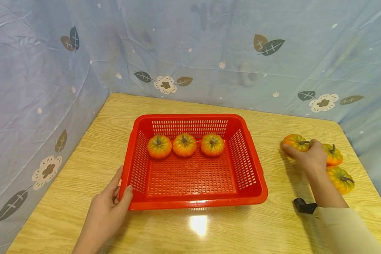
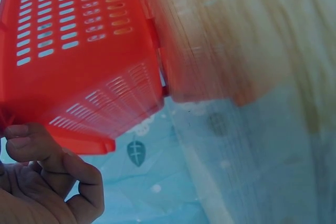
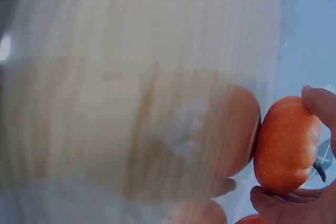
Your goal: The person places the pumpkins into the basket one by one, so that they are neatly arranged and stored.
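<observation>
A red plastic basket point(image 1: 190, 204) with slotted walls stands in the middle of the wooden table. Three small orange-and-yellow pumpkins, among them a left one point(image 1: 159, 146), a middle one point(image 1: 184, 145) and a right one point(image 1: 212, 144), sit in a row along its back wall. My left hand point(image 1: 106, 208) grips the basket's left rim near the front corner, thumb on top; its curled fingers point(image 2: 50, 153) show below the rim in the left wrist view. At the right, my right hand point(image 1: 312, 158) holds a pumpkin point(image 3: 286, 145) between thumb and fingers, against the tabletop.
Two more pumpkins lie right of my right hand, one behind point(image 1: 333, 155) and one nearer point(image 1: 340, 180). A black strap piece point(image 1: 304, 206) sticks out at the right wrist. Patterned blue cloth point(image 1: 190, 46) hangs behind and beside the table point(image 1: 92, 151).
</observation>
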The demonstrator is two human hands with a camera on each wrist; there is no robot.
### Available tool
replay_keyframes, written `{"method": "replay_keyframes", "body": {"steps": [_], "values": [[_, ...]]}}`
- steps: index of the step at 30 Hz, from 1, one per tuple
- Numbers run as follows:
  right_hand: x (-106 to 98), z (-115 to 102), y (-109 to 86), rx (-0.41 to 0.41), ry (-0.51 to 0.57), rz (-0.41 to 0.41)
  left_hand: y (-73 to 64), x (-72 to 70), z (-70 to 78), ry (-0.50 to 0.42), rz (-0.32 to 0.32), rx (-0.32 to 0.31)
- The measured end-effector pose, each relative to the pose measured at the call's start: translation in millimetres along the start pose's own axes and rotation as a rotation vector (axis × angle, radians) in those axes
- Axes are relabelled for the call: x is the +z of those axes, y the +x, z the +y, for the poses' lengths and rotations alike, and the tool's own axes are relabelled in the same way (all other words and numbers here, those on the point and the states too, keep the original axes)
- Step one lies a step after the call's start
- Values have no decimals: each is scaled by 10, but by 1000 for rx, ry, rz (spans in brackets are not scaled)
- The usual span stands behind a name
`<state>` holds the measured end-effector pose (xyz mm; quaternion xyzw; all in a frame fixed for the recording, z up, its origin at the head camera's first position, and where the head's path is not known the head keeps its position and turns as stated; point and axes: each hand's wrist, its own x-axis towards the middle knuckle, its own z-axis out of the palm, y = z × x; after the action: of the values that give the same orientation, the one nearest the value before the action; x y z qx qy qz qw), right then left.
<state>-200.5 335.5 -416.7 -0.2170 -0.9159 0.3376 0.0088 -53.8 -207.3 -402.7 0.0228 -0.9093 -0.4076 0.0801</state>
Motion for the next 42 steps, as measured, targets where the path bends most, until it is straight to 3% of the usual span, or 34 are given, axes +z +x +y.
{"method": "replay_keyframes", "body": {"steps": [9,29,33,42], "values": [[93,-86,9,-9,-62,-14,-2,1,1,-6,0,0],[132,-179,6,-56,-89,-58,-11,7,-11,-31,13,-5],[78,-327,-18,-98,-54,-59,5,2,-4,-42,7,-12],[-96,-884,-67,-215,1,-34,1,-1,4,-68,11,2]]}}
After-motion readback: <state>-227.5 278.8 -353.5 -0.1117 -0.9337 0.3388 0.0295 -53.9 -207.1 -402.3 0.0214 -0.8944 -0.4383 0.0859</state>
